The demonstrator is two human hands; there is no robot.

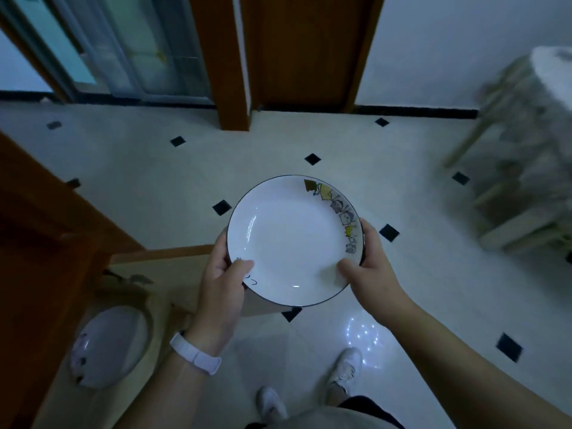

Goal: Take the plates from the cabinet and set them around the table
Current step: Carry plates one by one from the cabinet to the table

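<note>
I hold a white plate [294, 239] with a dark rim and cartoon pictures along its right edge, level above the tiled floor. My left hand [221, 283] grips its lower left edge, thumb on top, a white band on the wrist. My right hand [368, 267] grips the lower right edge, thumb on the rim. Whether more plates are stacked under it is hidden. At the lower left, another white plate [108, 345] lies inside the open wooden cabinet [46, 230].
A wooden door and frame [306, 51] stand ahead, with a glass sliding door [130, 44] to the left. At the right, blurred, are a pale chair [513, 168] and a table edge [554, 72]. White floor tiles with black diamonds [312, 158] lie below; my feet show at the bottom.
</note>
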